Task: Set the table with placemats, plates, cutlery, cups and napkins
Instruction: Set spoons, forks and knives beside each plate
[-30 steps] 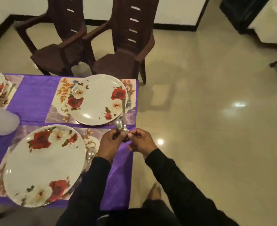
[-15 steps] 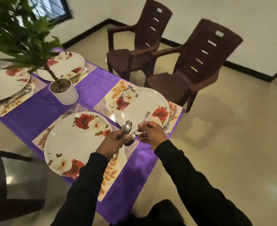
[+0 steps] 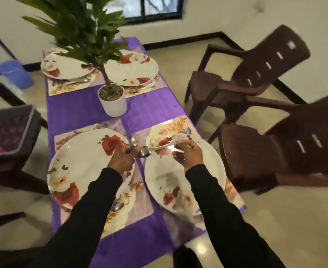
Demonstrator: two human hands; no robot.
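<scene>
R hand (image 3: 187, 151) pinching spoon (image 3: 145, 151), bowl by L hand (image 3: 123, 158)

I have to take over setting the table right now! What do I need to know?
Left hand grips a spoon upright. Right hand pinches the handle of a second spoon, held level over the near right plate.
Four flowered plates sit on placemats on the purple tablecloth: near left plate, near right, and two past the potted plant. Some cutlery lies by the near left plate and a far plate.
Done: placemats, plates. Left: put down both spoons, finish cutlery; no cups or napkins in view.
</scene>
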